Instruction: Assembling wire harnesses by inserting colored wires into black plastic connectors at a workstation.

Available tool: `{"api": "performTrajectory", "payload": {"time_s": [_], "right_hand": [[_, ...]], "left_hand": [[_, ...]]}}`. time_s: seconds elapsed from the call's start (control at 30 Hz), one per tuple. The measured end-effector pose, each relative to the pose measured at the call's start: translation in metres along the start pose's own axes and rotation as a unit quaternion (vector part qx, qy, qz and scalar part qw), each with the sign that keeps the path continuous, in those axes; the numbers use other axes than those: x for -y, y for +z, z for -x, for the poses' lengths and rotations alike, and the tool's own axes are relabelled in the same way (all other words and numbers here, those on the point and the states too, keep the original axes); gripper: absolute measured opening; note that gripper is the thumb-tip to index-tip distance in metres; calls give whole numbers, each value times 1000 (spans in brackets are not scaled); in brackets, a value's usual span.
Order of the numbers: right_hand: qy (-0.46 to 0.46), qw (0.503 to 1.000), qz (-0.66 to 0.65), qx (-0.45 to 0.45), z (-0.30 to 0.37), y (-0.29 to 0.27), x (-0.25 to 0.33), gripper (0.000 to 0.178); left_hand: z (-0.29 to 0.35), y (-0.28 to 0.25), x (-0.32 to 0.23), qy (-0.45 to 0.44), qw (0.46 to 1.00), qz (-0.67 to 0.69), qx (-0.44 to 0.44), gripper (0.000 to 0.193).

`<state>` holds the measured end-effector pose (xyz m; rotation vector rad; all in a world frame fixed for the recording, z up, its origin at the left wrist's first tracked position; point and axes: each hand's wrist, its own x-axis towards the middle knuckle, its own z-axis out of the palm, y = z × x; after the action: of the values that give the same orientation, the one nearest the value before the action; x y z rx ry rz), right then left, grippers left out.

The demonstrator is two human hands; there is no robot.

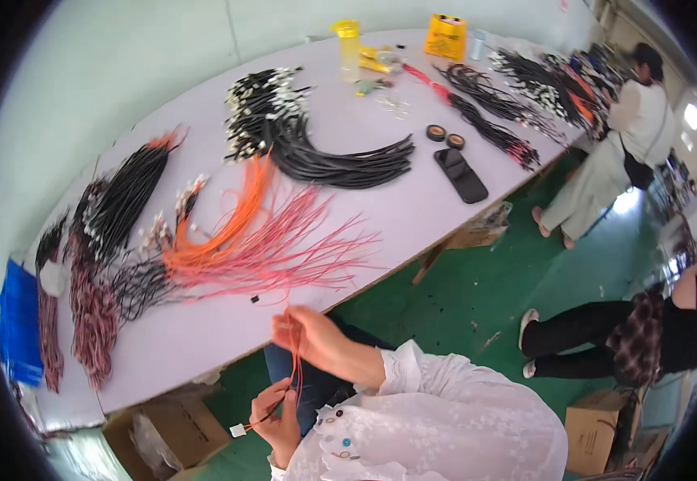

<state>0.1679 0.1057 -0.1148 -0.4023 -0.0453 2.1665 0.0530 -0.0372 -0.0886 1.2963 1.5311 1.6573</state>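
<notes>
My left hand [278,418], low in the view, is closed round a thin wire harness [297,370]. A small white connector [238,430] sticks out on one side of that hand, at the end of orange and black wires. Just above, near the table's front edge, my right hand [316,343] has its fingers closed on the red-orange wires of the same harness. The wires run between both hands. Closest on the table lie a fanned bundle of pink-red wires [300,248], a bundle of orange wires [232,228] and a tiny black piece [255,299].
Black cable bundles [340,164] with white connectors lie across the table [380,264]. Beyond are tape rolls [445,136], a phone [461,175], a yellow-lidded container [348,50] and a yellow bag [445,37]. Cardboard boxes [168,429] stand below. Two people [641,120] are at the right.
</notes>
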Motion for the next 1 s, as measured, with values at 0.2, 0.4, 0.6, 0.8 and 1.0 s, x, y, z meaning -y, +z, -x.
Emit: {"api": "performTrajectory", "payload": {"time_s": [0.2, 0.4, 0.6, 0.8, 1.0], "right_hand": [[-112, 991, -2, -68, -17, 1, 38, 14], [-186, 975, 99, -67, -21, 9, 69, 11], [-258, 953, 145, -62, -14, 27, 81, 12], [-259, 930, 260, -5, 6, 38, 77, 11], [-277, 873, 401, -8, 36, 43, 41, 9]], "left_hand": [[37, -48, -15, -149, 982, 112, -21, 18], [72, -82, 0, -247, 955, 145, -81, 16], [90, -95, 25, -321, 924, 154, -136, 12], [77, -92, 32, -470, 878, 79, -40, 10], [-18, -32, -8, -81, 978, -122, 150, 18]]}}
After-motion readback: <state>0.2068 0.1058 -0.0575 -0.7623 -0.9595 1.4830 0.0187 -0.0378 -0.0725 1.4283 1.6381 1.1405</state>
